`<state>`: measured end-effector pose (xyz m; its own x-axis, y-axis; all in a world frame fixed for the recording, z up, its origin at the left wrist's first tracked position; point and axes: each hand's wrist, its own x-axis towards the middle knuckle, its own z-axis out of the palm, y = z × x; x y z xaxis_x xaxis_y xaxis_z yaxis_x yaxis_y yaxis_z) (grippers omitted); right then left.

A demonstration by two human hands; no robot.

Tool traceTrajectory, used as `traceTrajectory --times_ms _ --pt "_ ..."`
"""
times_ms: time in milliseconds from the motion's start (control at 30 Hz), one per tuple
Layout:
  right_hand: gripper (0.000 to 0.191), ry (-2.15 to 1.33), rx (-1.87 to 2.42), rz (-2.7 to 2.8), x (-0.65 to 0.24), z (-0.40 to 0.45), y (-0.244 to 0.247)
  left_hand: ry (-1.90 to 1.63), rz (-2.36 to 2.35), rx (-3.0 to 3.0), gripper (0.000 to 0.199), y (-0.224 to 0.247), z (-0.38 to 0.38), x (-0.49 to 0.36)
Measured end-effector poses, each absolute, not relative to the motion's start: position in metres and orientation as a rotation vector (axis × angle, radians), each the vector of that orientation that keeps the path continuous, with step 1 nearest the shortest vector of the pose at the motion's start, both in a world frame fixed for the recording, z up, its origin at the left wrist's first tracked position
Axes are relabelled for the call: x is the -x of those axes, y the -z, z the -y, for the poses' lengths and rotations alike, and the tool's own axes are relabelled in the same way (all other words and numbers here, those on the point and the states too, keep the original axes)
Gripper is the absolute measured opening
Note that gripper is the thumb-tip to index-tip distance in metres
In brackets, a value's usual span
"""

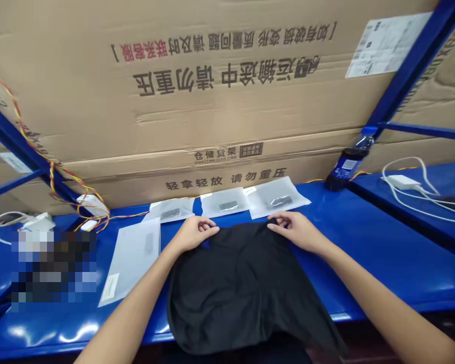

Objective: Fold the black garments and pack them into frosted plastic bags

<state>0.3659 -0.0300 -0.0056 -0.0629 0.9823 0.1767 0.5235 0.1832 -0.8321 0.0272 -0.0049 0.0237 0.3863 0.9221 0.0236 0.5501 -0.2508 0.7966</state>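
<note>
Left hand [199, 231] and right hand [296, 228]: each grip pinched on the far edge of the black cloth [235, 288], positioned over the front of the blue tabletop [367, 247]; three translucent packets [224, 200] lie just beyond

One black cloth [235, 288] is counted across the front edge of the bench [364, 253], with one left hand [199, 232] and one right hand [292, 228]. Three translucent packets [263, 197] are counted along the back edge; toward the left edge at least one larger packet [131, 258] is seen, any stacking being unclear. One bottle [345, 169] is counted at the right back corner, two white devices [93, 206] at the left back corner.
</note>
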Motion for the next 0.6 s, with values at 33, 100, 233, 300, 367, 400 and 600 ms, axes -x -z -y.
traceTrajectory --times_ms 33,100,233,300,367,400,600 --pt "0.044 -0.784 1.433 1.679 -0.367 0.029 0.006 -0.66 -1.271 -1.927 0.047 -0.023 0.005 -0.027" --pt "0.045 -0.806 1.425 1.658 -0.368 0.026 0.004 -0.673 -1.273 -1.933 0.047 -0.025 0.003 -0.029" --pt "0.053 -0.853 1.372 1.604 -0.369 0.03 -0.009 -0.763 -1.234 -1.969 0.037 -0.041 0.01 -0.028" --pt "0.056 -0.891 1.314 1.587 -0.372 0.042 -0.018 -0.841 -1.207 -1.991 0.029 -0.054 0.025 -0.024" --pt "0.052 -0.901 1.259 1.626 -0.376 0.061 -0.025 -0.892 -1.156 -2.063 0.018 -0.067 0.049 -0.021" --pt "0.048 -0.883 1.244 1.676 -0.379 0.072 -0.026 -0.891 -1.112 -2.139 0.013 -0.073 0.064 -0.019" --pt "0.029 -0.539 1.276 2.064 -0.386 0.146 -0.008 -0.631 -1.049 -2.487 0.007 -0.071 0.164 -0.014"
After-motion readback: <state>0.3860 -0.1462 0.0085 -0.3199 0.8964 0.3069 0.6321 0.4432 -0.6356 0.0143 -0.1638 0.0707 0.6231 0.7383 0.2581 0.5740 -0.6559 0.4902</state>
